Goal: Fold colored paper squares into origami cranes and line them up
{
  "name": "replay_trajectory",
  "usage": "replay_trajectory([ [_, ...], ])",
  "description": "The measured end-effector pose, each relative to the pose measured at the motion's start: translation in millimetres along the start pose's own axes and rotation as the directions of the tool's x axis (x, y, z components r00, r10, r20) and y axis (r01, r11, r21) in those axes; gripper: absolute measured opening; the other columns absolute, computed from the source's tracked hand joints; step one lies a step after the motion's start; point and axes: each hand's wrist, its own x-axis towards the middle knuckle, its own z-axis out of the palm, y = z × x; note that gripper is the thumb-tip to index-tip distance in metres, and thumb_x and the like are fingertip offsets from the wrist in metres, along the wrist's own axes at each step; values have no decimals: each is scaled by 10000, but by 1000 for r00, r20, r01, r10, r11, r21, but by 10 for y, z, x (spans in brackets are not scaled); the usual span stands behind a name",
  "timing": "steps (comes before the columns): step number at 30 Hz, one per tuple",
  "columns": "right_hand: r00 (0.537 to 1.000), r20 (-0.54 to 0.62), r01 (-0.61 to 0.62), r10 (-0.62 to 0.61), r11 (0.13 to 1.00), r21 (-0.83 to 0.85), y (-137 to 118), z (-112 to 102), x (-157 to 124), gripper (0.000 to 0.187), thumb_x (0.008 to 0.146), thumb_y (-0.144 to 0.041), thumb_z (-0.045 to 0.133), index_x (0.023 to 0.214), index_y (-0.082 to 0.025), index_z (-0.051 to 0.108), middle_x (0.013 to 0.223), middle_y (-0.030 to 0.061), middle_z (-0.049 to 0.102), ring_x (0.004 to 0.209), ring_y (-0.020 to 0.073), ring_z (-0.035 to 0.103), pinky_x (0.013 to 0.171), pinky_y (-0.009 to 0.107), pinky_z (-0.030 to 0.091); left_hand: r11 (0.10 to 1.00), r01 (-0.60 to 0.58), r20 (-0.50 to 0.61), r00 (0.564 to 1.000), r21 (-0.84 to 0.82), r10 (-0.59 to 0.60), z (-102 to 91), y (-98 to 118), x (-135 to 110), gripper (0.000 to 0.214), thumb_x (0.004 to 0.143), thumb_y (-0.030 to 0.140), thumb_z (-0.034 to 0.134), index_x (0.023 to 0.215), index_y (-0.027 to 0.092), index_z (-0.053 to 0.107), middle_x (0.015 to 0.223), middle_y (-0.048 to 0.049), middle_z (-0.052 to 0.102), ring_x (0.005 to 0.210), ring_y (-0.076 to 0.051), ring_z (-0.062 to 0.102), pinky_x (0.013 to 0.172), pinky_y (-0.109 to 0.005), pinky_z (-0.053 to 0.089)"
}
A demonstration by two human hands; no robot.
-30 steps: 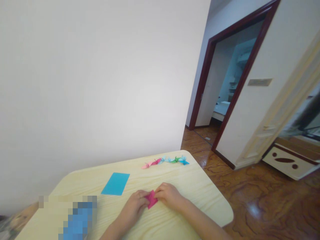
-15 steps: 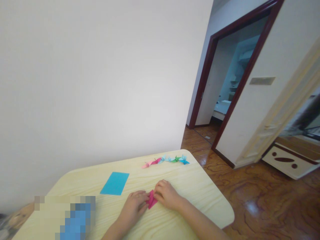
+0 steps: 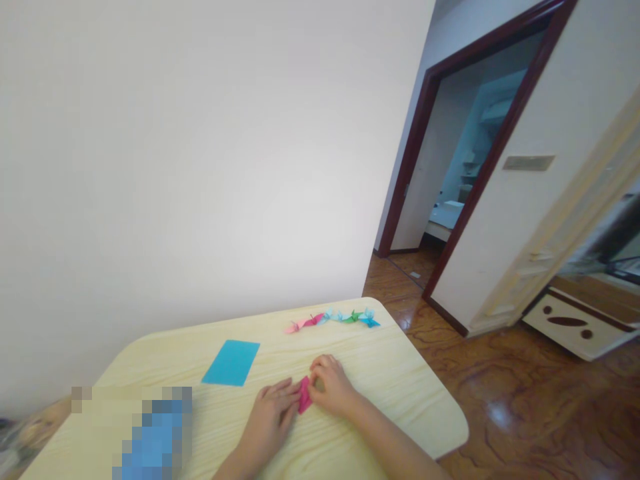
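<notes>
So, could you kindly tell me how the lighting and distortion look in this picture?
In the head view, glare shines on the wooden floor, the dark door frame leans from wide-angle distortion, and a pixelated patch covers part of the table.

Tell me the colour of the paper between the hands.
Deep pink paper, seen in the head view.

A home interior is shown, judging by the domestic furnishings. A pale wood-grain table with rounded corners [image 3: 400, 393] is placed beside a plain white painted wall [image 3: 200, 167], above a glossy brown wood-patterned floor [image 3: 525, 400]. A dark red-brown wooden door frame [image 3: 500, 143] opens onto another room, and a cream panel with oval cut-outs [image 3: 570, 327] is seen at right.
</notes>
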Motion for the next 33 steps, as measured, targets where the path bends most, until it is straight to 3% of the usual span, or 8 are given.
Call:
replay_trajectory([
  [7,1000,5,-27,27,1000,-9,-8,4,10,18,711,-187,606,694,-191,613,918,24,564,922,172,484,810,273,346,999,46,-51,998,27,-44,104,24,4,203,818,334,527,962,336,669,1110,26,664,1090,-244,561,872,-457,457],
  [11,999,16,-43,43,999,-21,-28,4,11,21,721,-193,599,713,-190,619,933,28,562,933,176,480,821,280,342,998,45,-72,996,40,-42,137,13,7,256,800,294,558,1042,322,635,1112,6,665,1089,-247,562,879,-457,461],
  [19,998,18,-66,66,998,-26,-40,13,10,16,716,-206,619,717,-190,617,945,28,558,949,183,471,841,297,326,979,-79,-24,996,189,85,142,19,-32,227,845,322,496,1005,327,656,1184,-1,616,1128,-266,528,893,-459,465],
  [21,997,19,-72,72,997,-20,-45,10,7,23,719,-212,620,709,-192,614,943,25,558,948,182,472,841,297,325,969,-118,12,993,215,119,145,-12,-76,293,859,344,467,1129,337,580,1247,-9,565,1159,-266,497,915,-465,446],
  [24,996,13,-90,90,996,-6,-46,13,3,43,734,-218,607,700,-192,603,940,26,557,946,183,471,842,299,322,956,-188,103,980,227,168,122,-64,-162,476,869,388,437,1329,329,330,1365,-30,425,1237,-258,400,976,-468,380],
  [27,992,7,-125,125,992,15,-22,27,23,60,713,-210,627,760,-192,593,931,29,559,940,185,476,840,294,332,948,-235,196,961,213,194,58,-70,-230,595,874,391,422,1384,330,121,1440,-25,275,1300,-261,279,1020,-492,298],
  [30,984,7,-178,178,983,34,13,50,81,176,664,-196,666,820,-185,585,930,39,564,933,192,490,826,289,353,951,-239,233,953,196,192,-4,-38,-256,610,880,388,406,1382,350,62,1460,-13,225,1322,-270,214,1031,-527,247],
  [33,976,-2,-217,217,975,43,14,68,131,175,663,-217,671,812,-183,585,917,48,571,924,203,501,809,293,365,954,-223,252,953,201,170,-15,-24,-254,606,879,408,399,1382,358,65,1461,-27,231,1325,-288,198,1028,-544,233],
])
